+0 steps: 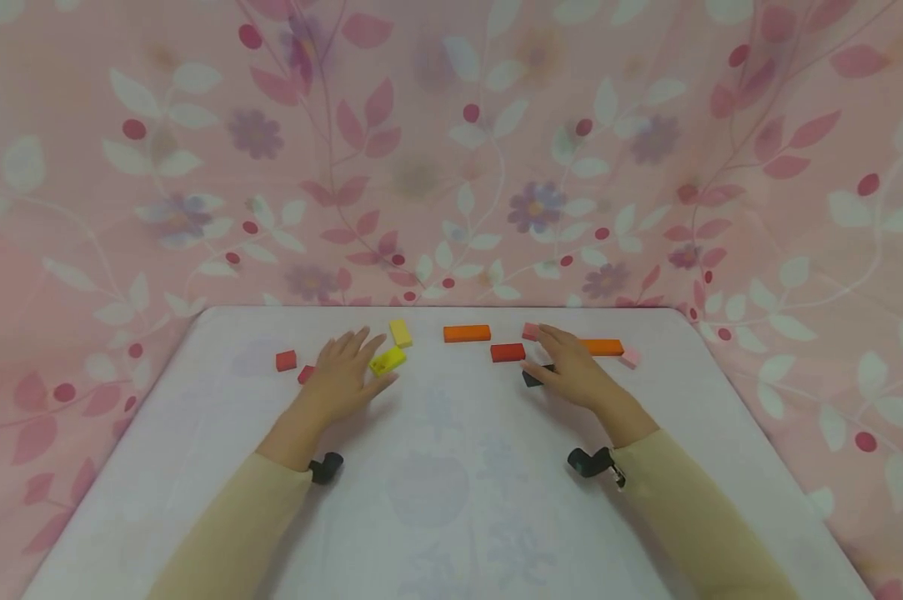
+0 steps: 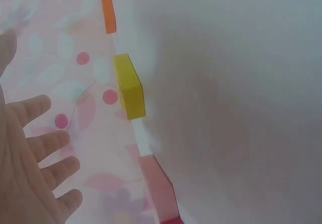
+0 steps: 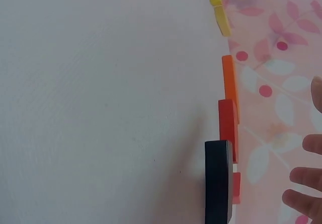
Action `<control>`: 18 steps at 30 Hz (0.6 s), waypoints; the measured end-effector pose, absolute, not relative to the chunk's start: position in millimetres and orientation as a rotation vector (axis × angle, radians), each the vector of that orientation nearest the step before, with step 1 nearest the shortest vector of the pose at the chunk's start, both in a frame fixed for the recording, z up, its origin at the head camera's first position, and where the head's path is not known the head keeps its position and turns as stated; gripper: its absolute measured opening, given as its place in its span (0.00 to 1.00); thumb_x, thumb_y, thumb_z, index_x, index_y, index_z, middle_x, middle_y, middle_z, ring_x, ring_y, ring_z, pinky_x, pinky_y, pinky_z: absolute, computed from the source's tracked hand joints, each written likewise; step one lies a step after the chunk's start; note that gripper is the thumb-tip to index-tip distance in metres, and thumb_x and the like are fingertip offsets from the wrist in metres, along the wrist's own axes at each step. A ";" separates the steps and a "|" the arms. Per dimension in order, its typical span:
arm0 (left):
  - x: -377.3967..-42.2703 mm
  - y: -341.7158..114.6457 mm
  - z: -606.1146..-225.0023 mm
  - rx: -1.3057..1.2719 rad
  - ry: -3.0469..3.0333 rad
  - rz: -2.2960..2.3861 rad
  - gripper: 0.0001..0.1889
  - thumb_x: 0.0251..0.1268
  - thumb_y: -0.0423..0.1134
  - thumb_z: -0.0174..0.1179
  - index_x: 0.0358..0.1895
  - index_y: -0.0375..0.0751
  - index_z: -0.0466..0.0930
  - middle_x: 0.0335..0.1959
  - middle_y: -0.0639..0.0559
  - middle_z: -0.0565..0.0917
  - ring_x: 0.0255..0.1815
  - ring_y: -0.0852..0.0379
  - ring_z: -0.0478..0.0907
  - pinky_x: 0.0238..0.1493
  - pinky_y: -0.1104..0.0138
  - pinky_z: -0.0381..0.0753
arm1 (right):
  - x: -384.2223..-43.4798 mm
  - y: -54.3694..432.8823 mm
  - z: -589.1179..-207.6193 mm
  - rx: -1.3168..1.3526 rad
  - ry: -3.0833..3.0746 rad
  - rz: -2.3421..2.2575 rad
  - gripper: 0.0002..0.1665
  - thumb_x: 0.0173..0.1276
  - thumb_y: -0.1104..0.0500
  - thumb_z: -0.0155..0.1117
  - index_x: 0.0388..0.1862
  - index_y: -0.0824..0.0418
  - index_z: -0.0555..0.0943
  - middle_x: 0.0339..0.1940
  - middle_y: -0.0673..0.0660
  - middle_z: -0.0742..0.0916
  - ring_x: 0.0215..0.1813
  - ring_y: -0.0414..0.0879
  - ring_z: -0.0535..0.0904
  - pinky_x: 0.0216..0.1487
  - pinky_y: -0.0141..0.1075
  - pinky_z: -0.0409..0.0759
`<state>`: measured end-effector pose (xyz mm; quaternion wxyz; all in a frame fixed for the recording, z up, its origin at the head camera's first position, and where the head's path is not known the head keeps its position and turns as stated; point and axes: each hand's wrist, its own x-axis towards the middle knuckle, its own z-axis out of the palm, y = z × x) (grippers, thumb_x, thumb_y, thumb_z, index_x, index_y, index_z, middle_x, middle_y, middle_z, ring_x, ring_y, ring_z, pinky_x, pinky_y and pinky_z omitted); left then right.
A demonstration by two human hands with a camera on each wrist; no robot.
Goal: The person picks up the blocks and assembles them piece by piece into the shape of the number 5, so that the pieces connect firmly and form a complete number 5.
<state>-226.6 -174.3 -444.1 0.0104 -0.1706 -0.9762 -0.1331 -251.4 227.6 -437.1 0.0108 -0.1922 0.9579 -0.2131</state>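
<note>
My left hand (image 1: 340,379) hovers palm down with its fingers spread and nothing in it. A bright yellow block (image 1: 388,361) lies by its thumb, and a paler yellow block (image 1: 401,333) sits just beyond. Part of a red block (image 1: 306,374) shows from behind that hand. On the other side, my right hand (image 1: 577,375) is held over a black block (image 3: 218,181), fingers extended and holding nothing. Close to its fingertips are a red block (image 1: 508,352) and a pink block (image 1: 530,332). An orange block (image 1: 603,347) is partly covered by this hand.
Another orange block (image 1: 467,333) lies at the back middle of the white-covered table (image 1: 436,467). A small red block (image 1: 286,360) is at the far left, a light pink one (image 1: 631,357) at the right. Behind the table's back edge hangs a pink floral cloth (image 1: 421,167).
</note>
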 end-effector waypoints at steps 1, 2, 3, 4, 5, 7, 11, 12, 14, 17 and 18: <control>-228.4 -172.2 -444.2 -0.529 -3.052 -0.420 0.42 0.70 0.67 0.50 0.80 0.49 0.54 0.80 0.40 0.55 0.79 0.36 0.48 0.75 0.42 0.41 | -253.6 225.1 -437.7 -0.606 2.985 -0.675 0.43 0.72 0.39 0.60 0.79 0.57 0.62 0.78 0.61 0.65 0.77 0.62 0.57 0.72 0.61 0.56; -230.2 -170.1 -444.3 -0.526 -3.056 -0.434 0.42 0.71 0.67 0.50 0.80 0.48 0.54 0.80 0.40 0.54 0.79 0.36 0.47 0.75 0.42 0.41 | -255.6 222.6 -438.0 -0.607 2.981 -0.690 0.42 0.72 0.39 0.60 0.78 0.56 0.63 0.78 0.60 0.65 0.77 0.61 0.57 0.72 0.61 0.57; -232.3 -168.2 -445.0 -0.519 -3.060 -0.445 0.42 0.71 0.67 0.49 0.80 0.48 0.54 0.80 0.41 0.54 0.79 0.37 0.47 0.76 0.43 0.41 | -257.3 219.9 -438.0 -0.607 2.974 -0.705 0.41 0.73 0.40 0.60 0.78 0.55 0.64 0.77 0.60 0.66 0.77 0.61 0.58 0.72 0.60 0.58; -234.4 -166.3 -445.6 -0.519 -3.059 -0.455 0.42 0.71 0.67 0.49 0.80 0.48 0.54 0.80 0.41 0.55 0.79 0.38 0.47 0.76 0.43 0.41 | -259.0 217.1 -437.9 -0.610 2.970 -0.715 0.40 0.73 0.40 0.60 0.78 0.55 0.64 0.77 0.60 0.67 0.76 0.61 0.59 0.72 0.60 0.58; -236.6 -164.4 -446.4 -0.520 -3.056 -0.465 0.41 0.71 0.66 0.48 0.80 0.48 0.54 0.80 0.41 0.55 0.79 0.38 0.48 0.76 0.43 0.41 | -260.8 214.4 -437.7 -0.611 2.965 -0.728 0.39 0.73 0.41 0.61 0.77 0.54 0.65 0.77 0.60 0.67 0.76 0.60 0.60 0.72 0.60 0.59; -241.2 -160.8 -448.2 -0.517 -3.048 -0.488 0.41 0.72 0.66 0.49 0.80 0.48 0.55 0.80 0.42 0.56 0.79 0.39 0.49 0.76 0.44 0.42 | -264.1 208.8 -437.3 -0.611 2.965 -0.750 0.38 0.73 0.42 0.61 0.76 0.55 0.67 0.75 0.61 0.69 0.75 0.61 0.61 0.72 0.59 0.59; -249.3 -155.2 -451.4 -0.510 -3.045 -0.514 0.39 0.72 0.63 0.51 0.79 0.48 0.56 0.79 0.42 0.57 0.79 0.40 0.51 0.76 0.44 0.44 | -272.0 199.0 -437.8 -0.630 2.979 -0.766 0.35 0.74 0.42 0.60 0.74 0.56 0.70 0.73 0.61 0.71 0.73 0.60 0.65 0.71 0.58 0.61; -251.0 -154.3 -452.0 -0.505 -3.050 -0.515 0.39 0.72 0.62 0.52 0.79 0.48 0.56 0.79 0.42 0.58 0.78 0.40 0.51 0.76 0.44 0.44 | -274.0 196.8 -438.4 -0.632 2.981 -0.772 0.34 0.74 0.43 0.60 0.73 0.56 0.70 0.73 0.60 0.72 0.73 0.59 0.65 0.71 0.57 0.62; -254.5 -152.9 -453.0 -0.498 -3.057 -0.517 0.38 0.72 0.61 0.53 0.79 0.48 0.57 0.78 0.42 0.58 0.78 0.40 0.51 0.76 0.44 0.45 | -277.7 193.0 -439.9 -0.623 2.981 -0.783 0.33 0.74 0.43 0.60 0.72 0.55 0.72 0.72 0.60 0.73 0.72 0.59 0.66 0.71 0.56 0.63; -259.8 -151.6 -453.5 -0.490 -3.057 -0.523 0.37 0.73 0.60 0.53 0.78 0.46 0.57 0.78 0.41 0.59 0.78 0.40 0.53 0.76 0.45 0.46 | -283.1 188.1 -442.3 -0.617 2.970 -0.815 0.31 0.75 0.44 0.60 0.71 0.56 0.73 0.72 0.60 0.73 0.72 0.58 0.67 0.71 0.56 0.64; -261.6 -151.4 -453.4 -0.492 -3.050 -0.533 0.37 0.74 0.59 0.52 0.78 0.45 0.58 0.77 0.40 0.60 0.78 0.40 0.53 0.76 0.45 0.47 | -284.9 186.5 -442.9 -0.613 2.968 -0.830 0.30 0.75 0.45 0.60 0.71 0.56 0.73 0.71 0.60 0.74 0.71 0.58 0.67 0.71 0.56 0.64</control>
